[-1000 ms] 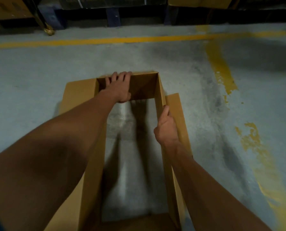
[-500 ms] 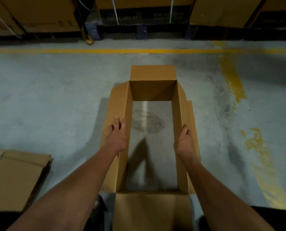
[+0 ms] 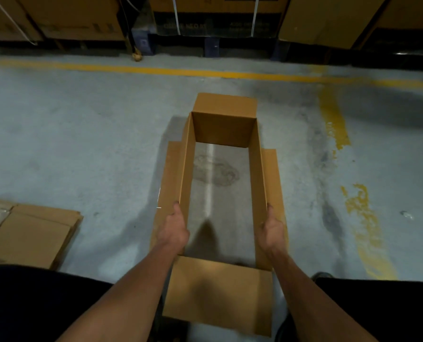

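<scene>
Cardboard box (image 3: 224,129): stands open-ended on the floor (image 3: 82,144) just in front of you, flaps splayed flat. Change: your left hand (image 3: 173,230) has left the far wall, and both hands have drawn back to the near ends of the long walls. The shell now sits square, probably ready for flap folding. Right hand (image 3: 273,228) mirrors the left. Each grip is clamped over its wall's top edge, forearms straight and parallel.

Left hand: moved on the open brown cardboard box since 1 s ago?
Yes. The left hand left the far end wall of the open brown cardboard box and now grips its left wall, nearer the person.
</scene>
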Available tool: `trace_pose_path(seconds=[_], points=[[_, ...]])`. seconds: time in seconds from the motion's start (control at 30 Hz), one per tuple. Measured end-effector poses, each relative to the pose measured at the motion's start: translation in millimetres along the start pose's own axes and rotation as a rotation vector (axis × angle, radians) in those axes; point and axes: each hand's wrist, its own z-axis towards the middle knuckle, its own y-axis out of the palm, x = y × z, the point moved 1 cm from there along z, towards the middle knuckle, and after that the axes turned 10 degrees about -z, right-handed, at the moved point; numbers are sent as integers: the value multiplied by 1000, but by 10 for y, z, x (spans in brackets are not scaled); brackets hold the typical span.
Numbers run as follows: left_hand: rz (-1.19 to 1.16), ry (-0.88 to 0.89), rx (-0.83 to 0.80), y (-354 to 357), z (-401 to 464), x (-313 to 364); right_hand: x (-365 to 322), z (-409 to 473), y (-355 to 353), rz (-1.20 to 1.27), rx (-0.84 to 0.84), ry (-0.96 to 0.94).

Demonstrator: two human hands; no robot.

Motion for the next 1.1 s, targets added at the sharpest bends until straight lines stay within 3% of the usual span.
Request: trace_pose_path(seconds=[0.2,0.4,0.67,0.8,0.97,1.1], points=[[-16,98,117,-497,214,530,-17,80,-284,103,47,-163],[-115,247,264,-1299,360,1180,-466,132,-890,182,48,-284],[-287,492,136,-2343,-3,1984,-1164,11,-1774,363,-35,-420],[-520,512,251,-2642,-252,2102,-1336,-49,-2214,542,-64,-422],[-1012,501,392,-2761,-532,2158,-1562,-96,-2682,671,-144,-409],[-1047,342,448,-2599,-664,2110,-1696,6,-3016,682,-72,-383]])
